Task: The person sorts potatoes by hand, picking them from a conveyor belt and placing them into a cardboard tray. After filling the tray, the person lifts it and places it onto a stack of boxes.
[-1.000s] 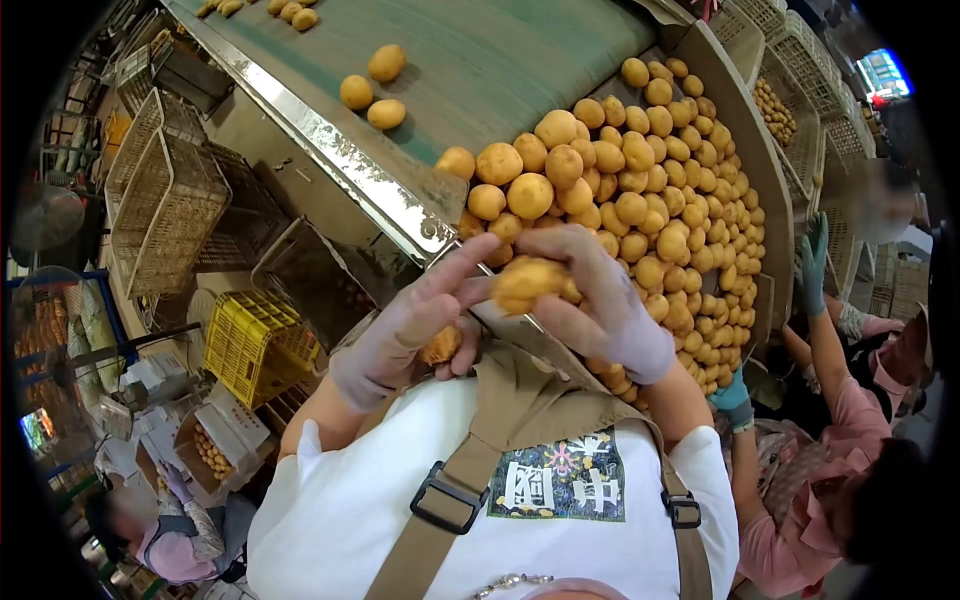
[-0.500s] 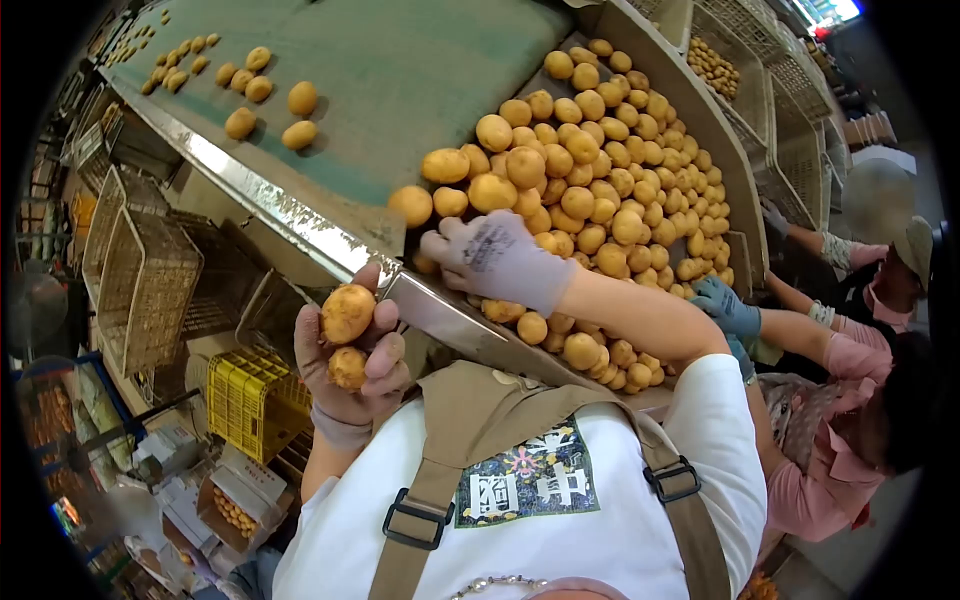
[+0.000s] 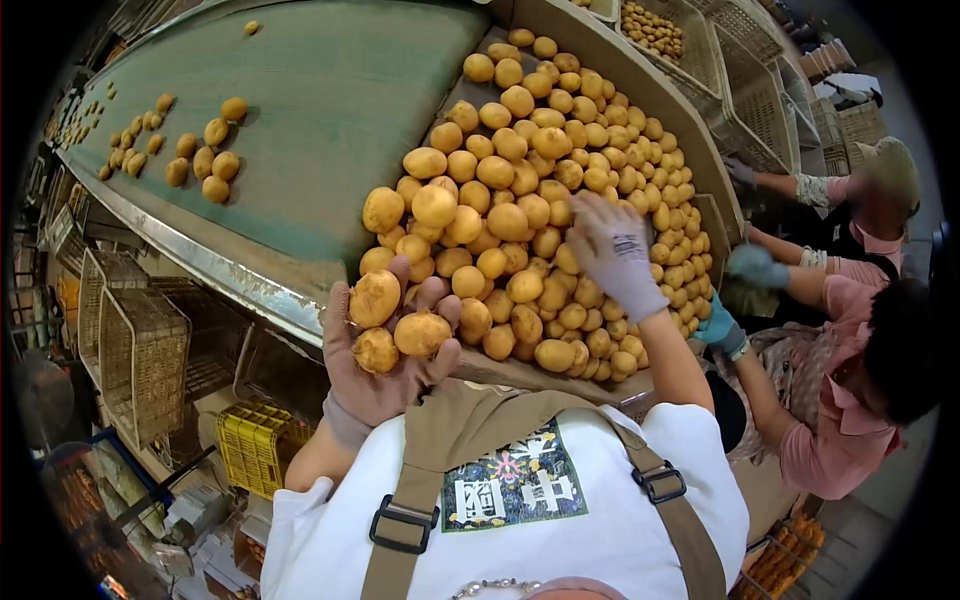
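Note:
My left hand (image 3: 375,375), in a pale glove, is cupped palm up at the near edge of the sorting bin, holding three potatoes (image 3: 375,298) with brown marks on their skins. My right hand (image 3: 612,250), also gloved, lies over the heap of potatoes (image 3: 530,215) with its fingers apart, touching the ones on top. Whether a potato sits under its fingertips is hidden. The heap fills the bin from the belt's end to the right wall.
A green conveyor belt (image 3: 290,110) with scattered potatoes runs to the upper left. Co-workers at the right reach toward the bin, one in blue gloves (image 3: 718,325). Plastic crates (image 3: 145,350) stand at left, beside a yellow crate (image 3: 250,450); more crates (image 3: 755,110) line the upper right.
My left hand now holds three potatoes instead of two and is opened wider. My right hand has moved right, from the bin's near-left edge to the middle of the heap.

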Demonstrator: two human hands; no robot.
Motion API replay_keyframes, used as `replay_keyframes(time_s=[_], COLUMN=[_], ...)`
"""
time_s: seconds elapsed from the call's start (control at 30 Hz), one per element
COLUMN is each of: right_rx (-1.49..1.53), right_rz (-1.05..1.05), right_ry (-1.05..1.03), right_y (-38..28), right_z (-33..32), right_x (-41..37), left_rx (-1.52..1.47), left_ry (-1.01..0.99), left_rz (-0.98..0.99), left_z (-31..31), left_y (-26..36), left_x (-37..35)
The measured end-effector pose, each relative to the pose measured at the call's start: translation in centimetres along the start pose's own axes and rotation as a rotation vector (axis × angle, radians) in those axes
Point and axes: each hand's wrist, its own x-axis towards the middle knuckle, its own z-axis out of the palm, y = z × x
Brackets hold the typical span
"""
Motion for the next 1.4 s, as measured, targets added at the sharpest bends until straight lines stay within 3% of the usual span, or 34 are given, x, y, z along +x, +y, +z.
replay_keyframes(time_s=[0.07, 0.17, 0.27, 0.37, 0.47, 0.5, 0.6, 0.63, 0.67, 0.73, 0.8, 0.9, 1.0, 1.1, 1.2, 1.27, 1.33, 1.4], right_rx=[-0.049, 0.305, 0.087, -0.102, -0.145, -0.036, 0.397, 0.538, 0.716, 0.896, 0.949, 0.322, 0.041, 0.267, 0.939, 1.119, 0.967, 0.878], right_rz=[0.123, -0.072, -0.191, -0.067, -0.07, -0.099, 0.072, 0.218, 0.158, -0.195, -0.211, -0.079, 0.112, 0.071, 0.106, -0.001, -0.298, -0.446], right_ry=[-0.06, -0.004, -0.124, -0.591, -0.912, -0.698, -0.159, -0.167, -0.155, -0.137, -0.098, -0.091, -0.455, -0.281, 0.008, -0.003, 0.014, 0.039], right_y=[2.0, -1.6, -4.0, -5.7, -5.9, -4.9, -2.8, -3.8, -5.0, -7.3, -7.5, -5.9, -6.7, -5.1, -7.0, -8.6, -9.9, -10.0], right_z=[-0.5, -0.7, 3.3, 1.7, 0.8, 1.1, 3.2, 1.7, -0.2, -3.1, -2.1, 2.9, 3.8, 4.5, 0.6, -2.6, -5.3, -6.1], right_x=[0.4, 3.4, 5.5, 9.1, 11.3, 10.1, 6.1, 6.2, 6.2, 7.2, 10.4, 15.8, 19.0, 18.1, 13.2, 8.8, 7.4, 6.7], left_rx=[0.047, 0.079, 0.17, 0.198, 0.182, 0.166, 0.107, 0.108, 0.111, 0.086, 0.036, 0.041, 0.107, 0.18, 0.193, 0.142, 0.202, 0.186], left_ry=[0.017, 0.085, 0.094, 0.07, 0.147, 0.182, 0.175, 0.162, 0.156, 0.105, 0.005, 0.017, 0.01, -0.017, 0.023, 0.148, 0.141, 0.161], left_rz=[-0.016, -0.066, -0.129, -0.086, -0.047, -0.031, -0.03, -0.038, -0.05, -0.079, -0.117, -0.123, -0.071, -0.003, 0.085, 0.189, 0.187, 0.159], left_z=[-0.1, 0.5, 0.8, 0.3, 0.4, 0.4, 0.4, 0.3, 0.2, 0.1, 0.0, 0.6, 0.4, 0.0, -0.1, 1.4, 1.5, 1.0], left_y=[-0.2, -0.6, 0.4, 0.9, 0.7, 0.7, 0.5, 0.4, 0.4, 0.1, -0.4, -0.4, 0.0, 0.1, 0.1, -0.8, -0.8, -0.7], left_x=[1.1, 3.0, 3.4, 3.5, 3.1, 2.9, 2.6, 2.8, 3.1, 3.3, 3.9, 3.5, 2.9, 2.6, 2.8, 3.4, 3.9, 3.7])
